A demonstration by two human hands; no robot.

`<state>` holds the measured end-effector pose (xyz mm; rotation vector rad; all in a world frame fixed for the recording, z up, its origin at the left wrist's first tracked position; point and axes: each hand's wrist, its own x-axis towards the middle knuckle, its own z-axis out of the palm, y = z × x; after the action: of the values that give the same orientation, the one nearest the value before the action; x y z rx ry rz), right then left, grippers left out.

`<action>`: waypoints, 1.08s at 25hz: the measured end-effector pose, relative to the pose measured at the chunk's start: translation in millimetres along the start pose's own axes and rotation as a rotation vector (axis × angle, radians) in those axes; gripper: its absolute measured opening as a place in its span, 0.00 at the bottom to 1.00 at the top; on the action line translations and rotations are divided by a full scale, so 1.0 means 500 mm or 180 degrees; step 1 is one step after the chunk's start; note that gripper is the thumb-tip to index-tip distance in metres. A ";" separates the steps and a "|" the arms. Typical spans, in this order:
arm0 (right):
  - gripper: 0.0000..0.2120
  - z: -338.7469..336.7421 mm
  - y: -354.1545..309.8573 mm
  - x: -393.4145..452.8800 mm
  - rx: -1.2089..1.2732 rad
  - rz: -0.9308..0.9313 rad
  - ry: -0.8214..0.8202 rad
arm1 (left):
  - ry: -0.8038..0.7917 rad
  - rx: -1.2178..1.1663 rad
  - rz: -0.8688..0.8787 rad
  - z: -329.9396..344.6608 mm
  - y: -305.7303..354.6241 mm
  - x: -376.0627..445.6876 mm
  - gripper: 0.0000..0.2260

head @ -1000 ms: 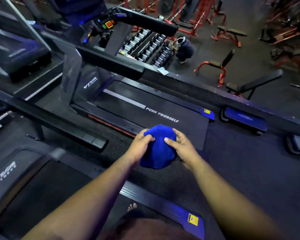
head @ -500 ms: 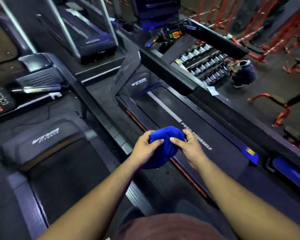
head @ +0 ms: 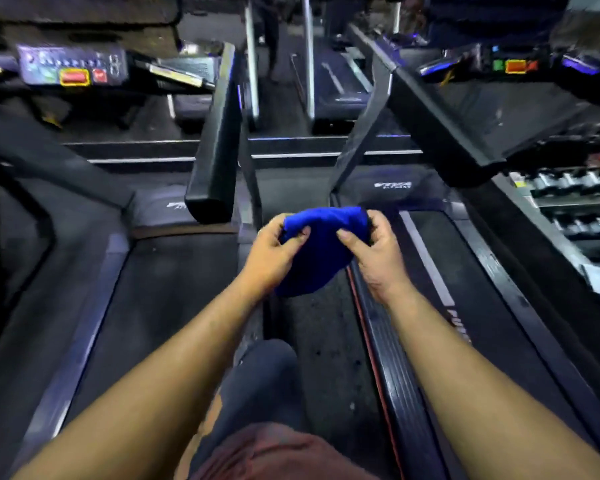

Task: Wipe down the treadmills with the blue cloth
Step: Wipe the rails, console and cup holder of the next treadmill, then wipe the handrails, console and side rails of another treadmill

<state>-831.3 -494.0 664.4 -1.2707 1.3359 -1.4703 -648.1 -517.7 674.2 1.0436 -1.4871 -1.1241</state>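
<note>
A person's left hand (head: pixel 269 252) and right hand (head: pixel 374 251) grip a bunched blue cloth (head: pixel 321 249) between them, fingers curled into its top edge and thumbs pressed to its near face, holding it in the air above the gap between two treadmills, the left treadmill (head: pixel 94 306) and the right treadmill (head: pixel 492 289), whose consoles show orange buttons

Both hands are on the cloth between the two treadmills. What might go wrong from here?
1. The bunched blue cloth is only pinched at its top edge by the left hand and right hand; wiping with it balled up may cover little surface.
2. The black padded handrail end juts close beside the left hand and could get knocked.
</note>
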 end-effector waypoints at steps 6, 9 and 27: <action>0.23 -0.113 -0.071 -0.041 -0.0654 0.0020 -0.0185 | 0.0042 0.1594 -0.0066 -0.002 0.111 -0.061 0.07; 0.27 -0.107 -0.056 -0.050 -0.0351 0.0127 -0.0057 | 0.0320 0.1423 -0.0096 0.025 0.126 -0.094 0.13; 0.19 0.279 -0.173 0.175 -0.0714 -0.1070 0.0448 | 0.1690 0.3222 0.0012 -0.237 0.198 0.018 0.13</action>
<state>-707.1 -595.4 758.7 -1.6239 1.4639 -1.7002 -541.0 -523.8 785.4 1.8237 -1.5863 0.0330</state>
